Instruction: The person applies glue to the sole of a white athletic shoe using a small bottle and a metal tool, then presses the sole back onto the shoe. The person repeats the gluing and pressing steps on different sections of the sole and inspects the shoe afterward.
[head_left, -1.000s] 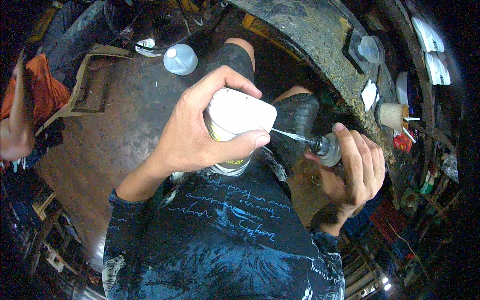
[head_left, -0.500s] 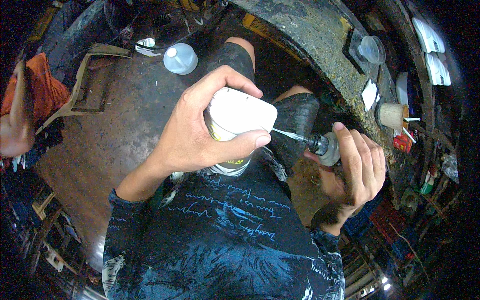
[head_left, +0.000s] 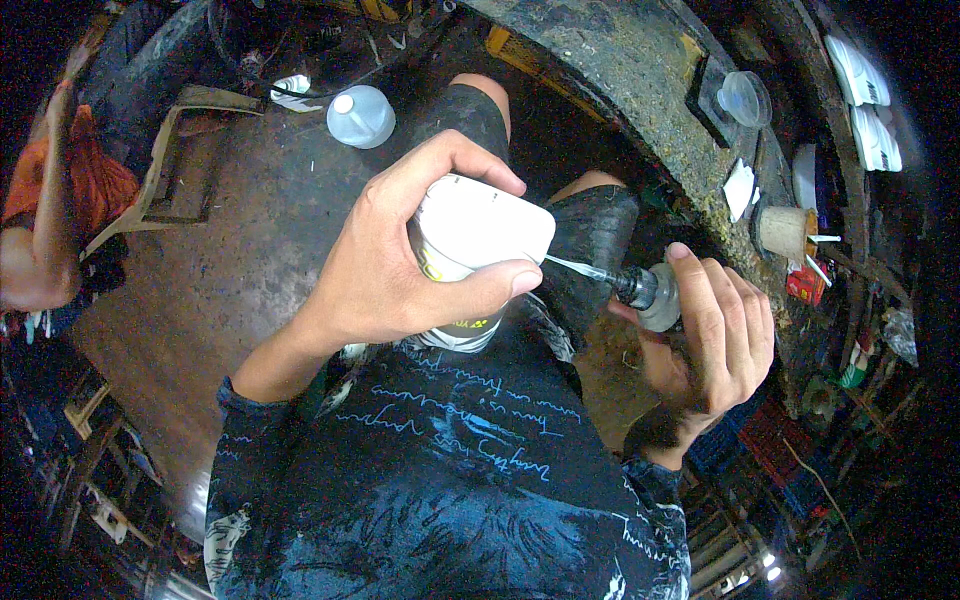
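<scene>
My left hand (head_left: 375,270) is closed round a white-topped object (head_left: 480,220) with rounded corners and yellow markings on its dark lower side, held above my lap. My right hand (head_left: 712,340) grips a small grey translucent bottle (head_left: 657,295) with a black collar. A thin translucent nozzle (head_left: 590,270) points from it at the right edge of the white top, its tip touching or very close to it.
A co-worker's arm (head_left: 50,230) and orange clothing are at left, beside a beige frame (head_left: 166,170). A clear jug (head_left: 360,118) stands on the floor ahead. The worn bench (head_left: 640,90) at right holds a plastic cup, white scraps (head_left: 738,192) and a tub with white sticks (head_left: 782,233).
The co-worker's arm at the left has shifted, with more of it showing upward. My hands and what they hold are almost still, the right fingers shifting very slightly.
</scene>
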